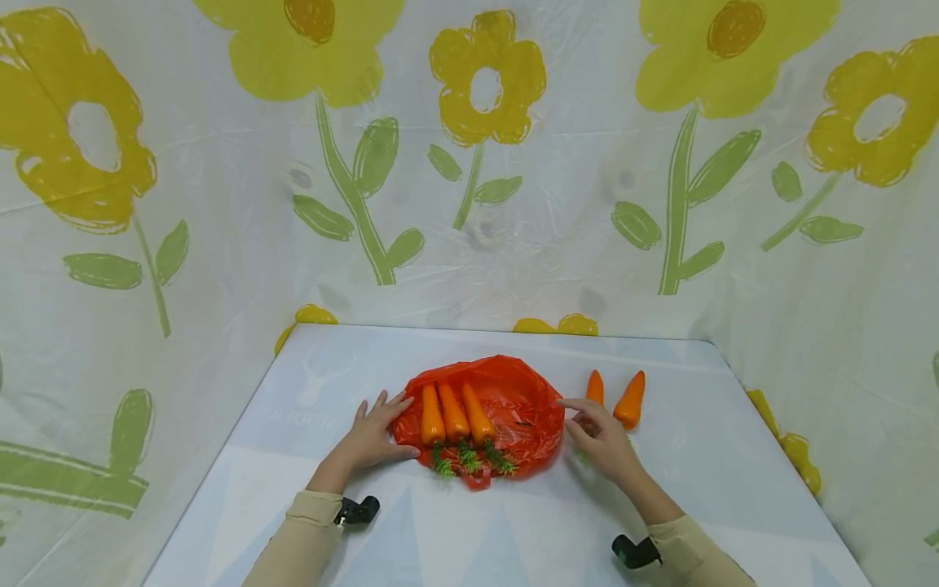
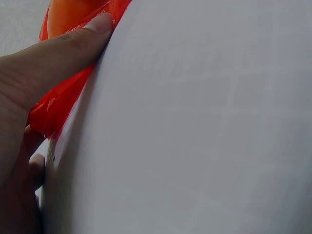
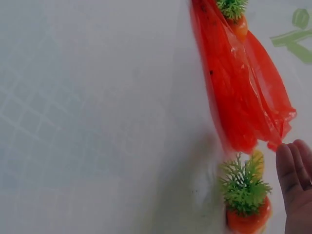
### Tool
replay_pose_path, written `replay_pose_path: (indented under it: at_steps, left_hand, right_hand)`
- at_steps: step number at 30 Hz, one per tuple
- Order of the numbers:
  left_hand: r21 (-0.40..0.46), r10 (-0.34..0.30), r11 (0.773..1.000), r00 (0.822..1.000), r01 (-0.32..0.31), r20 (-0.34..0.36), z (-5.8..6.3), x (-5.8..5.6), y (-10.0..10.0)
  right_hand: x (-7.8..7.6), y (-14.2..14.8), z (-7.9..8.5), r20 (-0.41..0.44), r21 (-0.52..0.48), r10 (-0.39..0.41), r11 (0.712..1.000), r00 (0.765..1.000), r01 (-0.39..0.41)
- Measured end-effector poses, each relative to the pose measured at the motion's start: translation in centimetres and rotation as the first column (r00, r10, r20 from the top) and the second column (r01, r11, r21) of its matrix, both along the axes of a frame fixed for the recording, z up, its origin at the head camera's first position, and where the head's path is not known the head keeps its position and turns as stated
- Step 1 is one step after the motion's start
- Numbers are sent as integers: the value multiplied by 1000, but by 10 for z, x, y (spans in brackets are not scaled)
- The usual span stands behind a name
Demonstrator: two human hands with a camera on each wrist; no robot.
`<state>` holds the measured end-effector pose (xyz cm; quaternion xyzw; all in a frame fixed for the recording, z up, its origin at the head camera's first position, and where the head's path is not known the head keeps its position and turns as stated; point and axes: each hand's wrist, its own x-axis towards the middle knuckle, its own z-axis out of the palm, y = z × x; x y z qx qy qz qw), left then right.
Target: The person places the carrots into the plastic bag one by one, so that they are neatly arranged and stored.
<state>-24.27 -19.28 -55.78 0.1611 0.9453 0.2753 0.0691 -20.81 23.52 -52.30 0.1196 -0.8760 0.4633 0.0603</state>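
A red plastic bag [image 1: 524,416] lies spread on the table, its mouth facing me. Three toy carrots [image 1: 455,412] lie side by side on it, green tops toward me. My left hand [image 1: 374,436] rests at the bag's left edge with fingers spread; its thumb [image 2: 80,41] presses on the red plastic in the left wrist view. On the other side, my right hand [image 1: 605,440] touches the bag's right rim with its extended index fingertip. Straight fingers [image 3: 287,165] reach the plastic's edge in the right wrist view.
Right of the bag lie two more carrots, one upright-pointing carrot [image 1: 595,388] partly behind my right hand and another carrot [image 1: 630,399] beside it. The pale table [image 1: 293,456] meets a flower-printed curtain [image 1: 557,220] at its back and sides.
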Motion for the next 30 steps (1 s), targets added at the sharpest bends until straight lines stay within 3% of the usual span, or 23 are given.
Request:
replay_pose_path:
  at_steps: [8, 15, 24, 30]
  left_hand:
    - [9, 1, 1000, 1000, -1, -1, -1, -1, 0]
    - [16, -1, 1000, 1000, 1, -9, 0, 0, 0]
    - [29, -5, 1000, 1000, 5, -1, 1, 1, 0]
    - [17, -18, 1000, 1000, 19, -24, 1, 1, -1]
  right_hand:
    - [-1, 10, 4, -63, 32, -33, 999, 997, 35]
    - [-1, 17, 3, -52, 20, -37, 999, 998, 38]
    - [1, 30, 4, -125, 28, -47, 998, 991, 50]
    - [2, 39, 5, -118, 66, -75, 994, 990, 83]
